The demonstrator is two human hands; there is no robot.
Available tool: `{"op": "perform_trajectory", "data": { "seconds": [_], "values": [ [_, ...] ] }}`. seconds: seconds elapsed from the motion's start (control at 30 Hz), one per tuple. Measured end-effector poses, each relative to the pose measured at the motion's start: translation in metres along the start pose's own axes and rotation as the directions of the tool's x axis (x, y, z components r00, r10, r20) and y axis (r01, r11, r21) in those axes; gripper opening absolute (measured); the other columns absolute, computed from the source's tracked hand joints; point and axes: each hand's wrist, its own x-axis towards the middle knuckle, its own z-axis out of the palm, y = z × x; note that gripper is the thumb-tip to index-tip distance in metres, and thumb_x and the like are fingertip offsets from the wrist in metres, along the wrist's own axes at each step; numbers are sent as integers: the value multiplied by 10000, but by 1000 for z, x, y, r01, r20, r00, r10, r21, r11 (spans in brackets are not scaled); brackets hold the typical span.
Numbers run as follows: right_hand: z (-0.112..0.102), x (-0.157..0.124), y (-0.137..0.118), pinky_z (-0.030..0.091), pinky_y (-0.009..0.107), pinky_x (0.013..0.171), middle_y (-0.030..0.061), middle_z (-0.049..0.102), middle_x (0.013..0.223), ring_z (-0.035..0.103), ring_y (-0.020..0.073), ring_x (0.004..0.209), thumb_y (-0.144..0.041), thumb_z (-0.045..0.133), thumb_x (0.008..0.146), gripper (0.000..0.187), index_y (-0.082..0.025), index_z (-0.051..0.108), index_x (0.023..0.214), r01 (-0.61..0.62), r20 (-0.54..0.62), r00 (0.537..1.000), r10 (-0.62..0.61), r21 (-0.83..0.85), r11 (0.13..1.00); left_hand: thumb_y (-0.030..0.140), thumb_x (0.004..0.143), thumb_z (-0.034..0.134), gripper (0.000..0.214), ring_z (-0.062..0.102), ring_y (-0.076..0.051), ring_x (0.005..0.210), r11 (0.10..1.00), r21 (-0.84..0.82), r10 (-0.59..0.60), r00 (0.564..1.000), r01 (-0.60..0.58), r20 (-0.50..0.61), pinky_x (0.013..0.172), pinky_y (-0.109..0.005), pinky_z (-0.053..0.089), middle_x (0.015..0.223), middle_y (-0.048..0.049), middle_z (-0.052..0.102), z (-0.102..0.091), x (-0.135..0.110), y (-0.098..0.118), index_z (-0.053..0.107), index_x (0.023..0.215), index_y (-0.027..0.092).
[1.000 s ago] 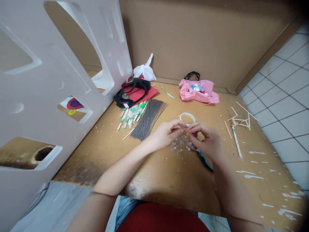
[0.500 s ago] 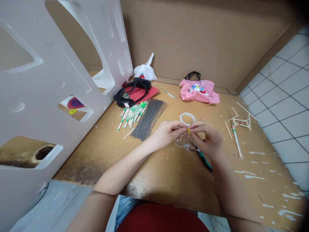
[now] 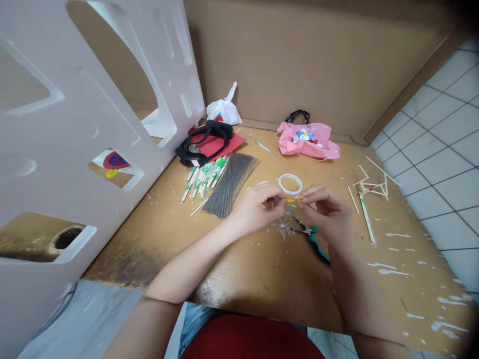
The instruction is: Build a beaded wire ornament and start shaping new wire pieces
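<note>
A thin yellow band (image 3: 290, 200) runs straight between my two hands, over the middle of the table. Its left end is pinched by my left hand (image 3: 265, 202), with fingers curled in. At the other end, my right hand (image 3: 325, 207) grips it between thumb and fingertips. What the band is made of is too small to tell. Just below lies a spiky cluster of thin wires and clear bits (image 3: 283, 227). Pliers with teal handles (image 3: 313, 239) rest beside it, partly covered by my right hand and wrist. Beyond my fingers, a white tape ring (image 3: 290, 184) lies flat.
Left of centre lie grey wires (image 3: 234, 182), wrapped chopsticks (image 3: 204, 177), and a black headset-like strap (image 3: 205, 142) on red paper (image 3: 237, 143). Bags stand behind: white (image 3: 224, 110) and pink (image 3: 309, 142). A stick frame (image 3: 374, 189) is right; a white plastic panel (image 3: 123, 99) borders the left.
The yellow piece, bunched between my fingertips before, is now drawn out straight. My right hand has shifted right, away from the left, uncovering more of the pliers and wire cluster.
</note>
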Motion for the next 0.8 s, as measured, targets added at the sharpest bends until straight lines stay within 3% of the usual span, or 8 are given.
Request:
{"op": "perform_trajectory", "data": {
  "seconds": [0.2,0.5,0.63,0.8],
  "values": [
    [-8,4,-5,458,264,624,-14,583,664,564,123,676,-82,673,659,156,-209,587,636,-190,-78,977,200,121,974,48,648,513,120,416,-85,585,999,33,5,999,-7,42,548,-205,325,580,37,476,-9,0,2,494,615,161],
    [-9,9,7,471,256,522,-27,589,632,554,104,543,-185,730,615,164,-208,570,644,-364,-48,918,393,285,887,185,781,527,69,438,-83,607,967,-130,-203,972,218,120,585,-215,349,650,20,512,-7,4,-5,576,741,157],
    [-8,10,5,499,266,549,-33,612,601,599,116,545,-211,748,631,174,-206,576,662,-405,-14,901,434,333,851,327,818,535,180,495,-99,666,954,-119,-255,955,274,152,607,-225,383,762,-18,580,-7,4,-6,591,809,156],
    [-4,6,5,531,268,591,-33,643,623,657,133,588,-223,764,636,196,-203,574,679,-402,-48,899,434,301,865,498,684,655,565,553,-215,956,944,11,-313,884,330,347,749,-311,441,1114,-101,582,-7,-2,3,520,1141,193]
  ]
}}
